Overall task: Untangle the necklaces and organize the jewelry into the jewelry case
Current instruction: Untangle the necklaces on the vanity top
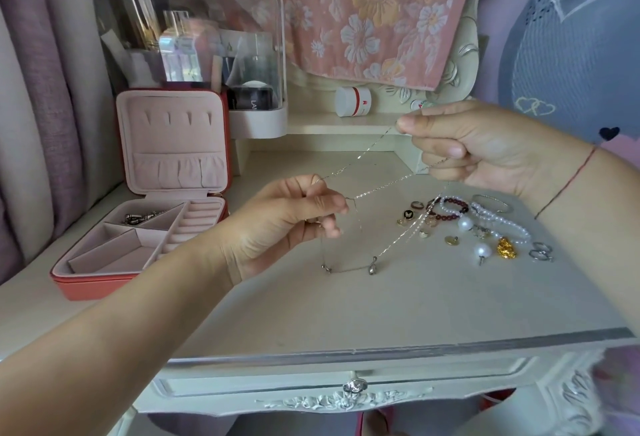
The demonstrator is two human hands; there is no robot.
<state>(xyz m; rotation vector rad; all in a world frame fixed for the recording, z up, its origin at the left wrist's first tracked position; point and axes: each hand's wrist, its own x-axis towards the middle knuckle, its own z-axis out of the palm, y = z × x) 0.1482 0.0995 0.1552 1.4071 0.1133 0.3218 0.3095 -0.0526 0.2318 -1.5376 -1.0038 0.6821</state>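
Observation:
Thin silver necklace chains [375, 189] stretch between my two hands above the white dressing table [311, 311]. My left hand [287, 224] pinches the chains at centre. My right hand [485, 148] pinches them higher, to the right. A loop with small pendants [372, 268] hangs down and rests on the table. The red jewelry case [93, 285] stands open at the left, pink inside, with small metal pieces [138, 219] in its back compartment. Loose jewelry lies at the right: a dark red bead bracelet [450, 208], a pearl bracelet [502, 224], pearl earrings [481, 250], a gold charm [506, 248], rings [540, 252].
A clear cosmetics organizer [207, 40] stands behind the case. A white jar [353, 101] lies on the raised shelf at the back. A floral cloth [363, 9] hangs over the mirror frame. The table's front edge with a drawer knob [354, 385] is close to me.

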